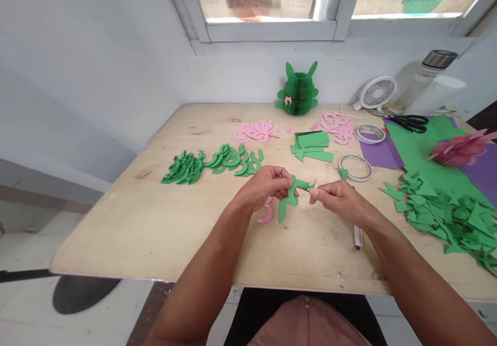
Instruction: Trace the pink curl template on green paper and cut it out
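My left hand (272, 183) is closed on a curved green paper cut-out (292, 193), held in the air above the table. At the cut-out's right end my right hand (336, 198) pinches a thin, pointed green bit of the paper between thumb and finger. Whether a small tool is also in those fingers I cannot make out. A pink curved paper piece (266, 211) lies below my left hand, partly hidden by it. Under my right wrist lies a white, slim utility knife (357, 237), partly covered.
Green curved cut-outs (184, 167), pink cut-outs (256, 131) and green strips (313, 140) lie beyond my hands. Tape rolls (354, 168), black scissors (409, 123) and green scraps (454, 211) are on the right. A green paper figure (298, 92) and fan (376, 92) stand by the wall.
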The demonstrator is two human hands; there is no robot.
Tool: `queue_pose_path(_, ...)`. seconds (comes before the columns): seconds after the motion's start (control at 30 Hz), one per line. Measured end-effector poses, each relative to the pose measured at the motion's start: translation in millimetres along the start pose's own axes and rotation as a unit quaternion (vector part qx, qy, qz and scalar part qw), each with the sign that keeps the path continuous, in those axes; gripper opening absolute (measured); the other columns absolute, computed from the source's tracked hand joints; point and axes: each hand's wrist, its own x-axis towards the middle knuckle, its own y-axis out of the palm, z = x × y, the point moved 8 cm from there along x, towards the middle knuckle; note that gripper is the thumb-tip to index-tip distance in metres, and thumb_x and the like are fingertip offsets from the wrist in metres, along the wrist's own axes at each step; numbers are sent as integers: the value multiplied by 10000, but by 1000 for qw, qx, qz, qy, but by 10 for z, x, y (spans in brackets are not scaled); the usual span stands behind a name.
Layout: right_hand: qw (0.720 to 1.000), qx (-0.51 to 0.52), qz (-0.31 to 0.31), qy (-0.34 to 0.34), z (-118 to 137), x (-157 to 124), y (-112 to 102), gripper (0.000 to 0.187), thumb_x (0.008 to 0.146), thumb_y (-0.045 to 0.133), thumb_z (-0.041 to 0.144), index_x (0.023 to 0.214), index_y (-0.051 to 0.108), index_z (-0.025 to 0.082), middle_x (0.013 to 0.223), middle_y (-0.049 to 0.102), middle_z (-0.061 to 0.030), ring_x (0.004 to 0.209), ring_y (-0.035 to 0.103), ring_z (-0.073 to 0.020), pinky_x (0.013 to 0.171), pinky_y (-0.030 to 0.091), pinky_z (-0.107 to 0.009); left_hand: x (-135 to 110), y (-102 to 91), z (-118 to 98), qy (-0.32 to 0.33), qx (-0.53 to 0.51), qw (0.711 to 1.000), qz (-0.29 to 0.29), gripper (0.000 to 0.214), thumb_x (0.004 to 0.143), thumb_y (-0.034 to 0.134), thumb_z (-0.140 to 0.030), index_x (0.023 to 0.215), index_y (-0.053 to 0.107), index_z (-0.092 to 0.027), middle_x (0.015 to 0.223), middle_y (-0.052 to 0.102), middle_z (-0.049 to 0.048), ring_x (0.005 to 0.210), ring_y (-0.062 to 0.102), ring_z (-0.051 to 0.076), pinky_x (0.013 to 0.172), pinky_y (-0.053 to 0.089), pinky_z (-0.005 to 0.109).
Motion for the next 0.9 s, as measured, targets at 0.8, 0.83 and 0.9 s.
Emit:
queue_pose_path(0.8, 1000, -13, -6, -3, -9, 7, -7, 515, 829, 464, 584, 736, 680, 126, 486, 188, 74, 446, 189, -78, 443, 120, -260, 2, 3, -12, 2, -5, 1000, -2, 88, 642, 639, -180, 627, 564, -136, 595, 656, 50, 489, 518, 75, 460, 373, 177)
queue_pose_path(0.83, 1000, -16, -6, -5, -6, 6, -7, 515, 830, 463, 583, 736, 680, 126, 486, 191, 73, 447, 192, -79, 444, 122, -260, 2, 3, -10, 3, -6, 1000, -2, 89, 642, 640, -180, 629, 565, -135, 597, 657, 51, 488, 517, 75, 460, 374, 178)
queue_pose_path(0.9, 1000, -20, -6, -8, -3, 6, -9, 509, 832, 465, 576, 736, 682, 125, 484, 195, 73, 447, 197, -80, 444, 126, -260, 4, 0, -6, 3, -4, 1000, -2, 88, 645, 640, -180, 633, 565, -134, 599, 658, 52, 493, 523, 78, 461, 378, 180)
